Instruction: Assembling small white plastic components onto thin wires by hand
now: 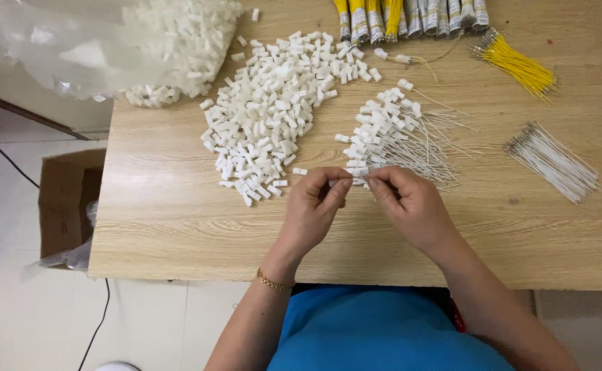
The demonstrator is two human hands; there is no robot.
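Observation:
My left hand (pixel 316 206) and my right hand (pixel 405 200) meet over the wooden table (pixel 163 206), fingertips pinched together on a small white plastic connector (pixel 356 180) with a thin white wire. Just beyond my fingers lies a pile of white connectors fitted with wires (pixel 387 134). A larger heap of loose white connectors (pixel 273 113) spreads to the left of it. A gold bracelet circles my left wrist.
A clear plastic bag of white connectors (pixel 177 41) sits at the table's far left. Yellow wires (pixel 517 65) and a bundle of white wires (pixel 552 161) lie to the right. Bundled wire packs (pixel 411 17) line the far edge. A cardboard box (pixel 67 199) stands on the floor.

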